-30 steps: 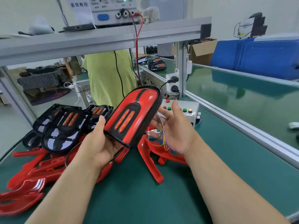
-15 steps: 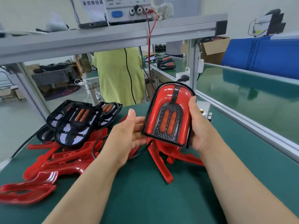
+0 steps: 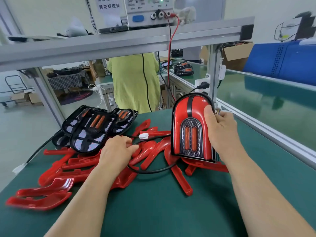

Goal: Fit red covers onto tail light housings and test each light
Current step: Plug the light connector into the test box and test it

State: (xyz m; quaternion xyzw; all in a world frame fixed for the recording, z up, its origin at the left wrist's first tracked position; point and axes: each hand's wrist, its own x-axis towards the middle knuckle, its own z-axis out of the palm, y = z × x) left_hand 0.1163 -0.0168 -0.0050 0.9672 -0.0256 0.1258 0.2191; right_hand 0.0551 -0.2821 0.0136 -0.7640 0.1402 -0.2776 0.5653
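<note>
One-handed, steady the covered tail light [image 3: 190,134] with right fingers [image 3: 207,110] clamped at 3 o'clock; left fingers [image 3: 131,147] pinching cable [image 3: 152,171], feed white connector [image 3: 143,135] squarely.

Both forearms bare, in from the bottom edge, angled up and inward. Right forearm from the lower right, left from lower left of centre.

Right hand [image 3: 220,132] raised at right of centre, gripping the tail light [image 3: 188,132] by its right edge. Thumb [image 3: 207,113] flat on the red front face, pointing up. Fingers wrapped round behind, only partly seen. Wrist roughly in line with the forearm.

Left hand [image 3: 118,151] lower, left of centre, palm down, back of hand to camera. Fingers curled, thumb and forefinger tips pinched on the black cable [image 3: 150,171]. Wrist bent slightly toward the right.

Hands well apart.
</note>
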